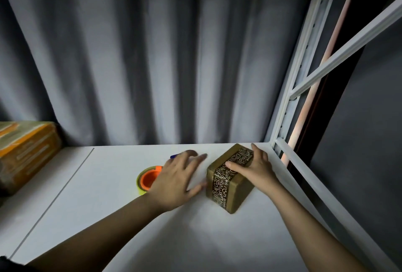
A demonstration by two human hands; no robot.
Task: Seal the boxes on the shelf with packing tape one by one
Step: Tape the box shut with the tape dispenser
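A small brown cardboard box (pixel 237 193) lies on the white shelf (pixel 108 195) at the right, wrapped lengthwise with a band of dark printed tape (pixel 221 187). My right hand (pixel 254 167) rests flat on the box's top, fingers straight over the tape. Just left of the box, my left hand (pixel 178 180) hovers with spread fingers, its thumb near the box's left side. A roll of yellow tape with an orange core (pixel 148 180) sits on the shelf, partly hidden behind my left hand.
A larger box with orange tape (pixel 26 152) stands at the far left of the shelf. A blue pen tip (pixel 174 156) shows behind my left hand. The white shelf frame (pixel 291 89) rises at the right; a grey curtain hangs behind.
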